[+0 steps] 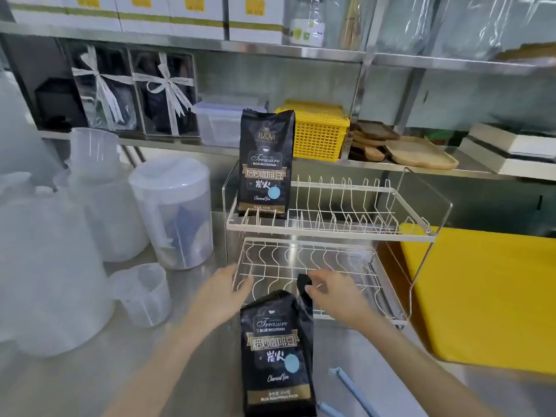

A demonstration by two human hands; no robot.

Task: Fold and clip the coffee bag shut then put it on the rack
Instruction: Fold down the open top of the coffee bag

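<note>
A black coffee bag (276,353) stands on the steel counter in front of me, its top bent over backwards. My right hand (334,293) pinches the folded top corner of that bag. To the left of the bag's top, my left hand (222,291) is spread with its fingers apart, holding nothing. A pale blue sealing clip (350,392) lies on the counter to the right of the bag. Behind the hands stands a white two-tier wire rack (331,227). A second black coffee bag (266,164) stands upright at the left end of its upper tier.
Translucent plastic jugs (171,212) and a small measuring cup (144,293) crowd the counter's left side. A yellow board (487,293) lies to the right of the rack. Behind, a steel shelf holds a yellow basket (319,133), wooden trays (418,152) and ribbon-tied boxes (135,91).
</note>
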